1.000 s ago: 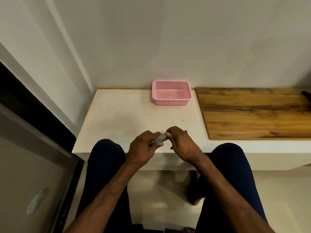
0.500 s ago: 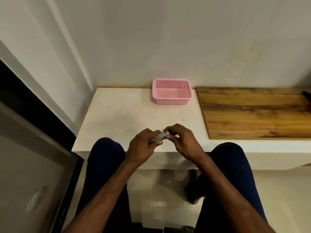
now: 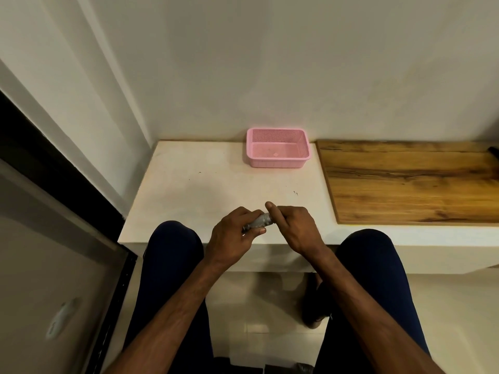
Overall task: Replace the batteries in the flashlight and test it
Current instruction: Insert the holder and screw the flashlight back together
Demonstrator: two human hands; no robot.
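Between your hands the flashlight [image 3: 258, 222] seems stiff, light, maybe slippery; left hand [image 3: 232, 234] grips its barrel, right hand [image 3: 295, 228] pinches the end.

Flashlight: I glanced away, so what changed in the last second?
The right hand regripped the end of the flashlight, perhaps twisting it; one of its fingers now sticks up. The left hand kept holding the body; the basket stayed put.

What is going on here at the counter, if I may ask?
A seated person holds a small grey flashlight over the near edge of the white counter. The left hand grips its body; the right hand grips the other end. A pink basket stands at the back, beside a wooden board.
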